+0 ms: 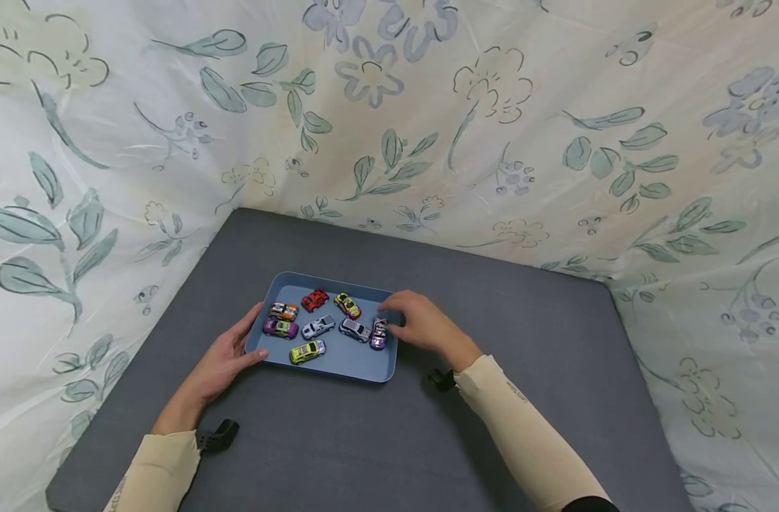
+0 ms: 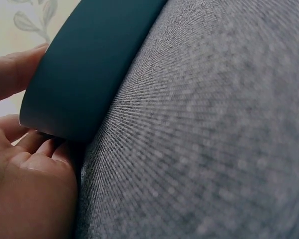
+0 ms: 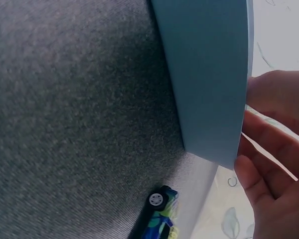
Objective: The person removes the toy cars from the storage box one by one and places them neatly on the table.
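A blue tray [image 1: 338, 359] sat near the middle of the table [image 1: 524, 398], and eight toy cars lay in it. At the tray's 12 o'clock were a red car [image 1: 315, 299] and a yellow car [image 1: 347, 305]; at 9 o'clock an orange car [image 1: 283, 311] above a purple-and-green car [image 1: 280, 328]; in the middle two silver cars [image 1: 318, 326]; at 6 o'clock a lime car [image 1: 308, 351]; at 3 o'clock a purple car [image 1: 379, 333]. A ninth, blue-and-green car [image 3: 157, 219] showed only in the right wrist view, on the table outside the tray wall.

The left hand [image 1: 226, 359] gripped the tray's left rim, its fingers [image 2: 12, 74] curled round the wall. The right hand [image 1: 421, 323] held the right rim, fingers bent over the edge.

The tray looked smooth and rectangular with rounded corners; the table was covered in grey woven fabric. A floral cloth [image 1: 389, 107], cream with green leaves, hung behind and at both sides.
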A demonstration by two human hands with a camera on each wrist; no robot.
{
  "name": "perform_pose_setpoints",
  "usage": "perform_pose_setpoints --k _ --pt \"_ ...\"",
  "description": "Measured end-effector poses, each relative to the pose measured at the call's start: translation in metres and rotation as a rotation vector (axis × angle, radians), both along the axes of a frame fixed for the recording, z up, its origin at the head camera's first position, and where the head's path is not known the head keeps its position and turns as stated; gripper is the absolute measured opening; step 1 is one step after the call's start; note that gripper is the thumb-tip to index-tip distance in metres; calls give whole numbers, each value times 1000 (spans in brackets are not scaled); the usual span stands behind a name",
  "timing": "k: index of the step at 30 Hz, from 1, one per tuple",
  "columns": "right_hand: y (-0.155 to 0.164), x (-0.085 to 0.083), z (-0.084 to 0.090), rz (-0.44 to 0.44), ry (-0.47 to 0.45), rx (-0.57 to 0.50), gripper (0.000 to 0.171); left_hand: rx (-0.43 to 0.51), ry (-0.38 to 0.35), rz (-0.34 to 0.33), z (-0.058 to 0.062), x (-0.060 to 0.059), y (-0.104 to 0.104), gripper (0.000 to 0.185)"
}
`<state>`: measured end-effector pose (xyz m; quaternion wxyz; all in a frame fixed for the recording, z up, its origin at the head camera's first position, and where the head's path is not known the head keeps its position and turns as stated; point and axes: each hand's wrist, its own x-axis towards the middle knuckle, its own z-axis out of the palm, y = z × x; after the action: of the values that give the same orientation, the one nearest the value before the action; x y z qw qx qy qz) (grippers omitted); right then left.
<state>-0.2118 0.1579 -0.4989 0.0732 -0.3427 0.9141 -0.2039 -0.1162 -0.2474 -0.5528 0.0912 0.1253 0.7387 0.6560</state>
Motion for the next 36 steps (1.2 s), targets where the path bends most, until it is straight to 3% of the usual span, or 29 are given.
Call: perform_pose_setpoints --k 15,36 --pt "-12 2 6 105 42 132 36 -46 10 11 -2 -1 -1 93" --pt "-20 1 -6 88 44 189 35 -58 9 10 -5 -2 -1 93"
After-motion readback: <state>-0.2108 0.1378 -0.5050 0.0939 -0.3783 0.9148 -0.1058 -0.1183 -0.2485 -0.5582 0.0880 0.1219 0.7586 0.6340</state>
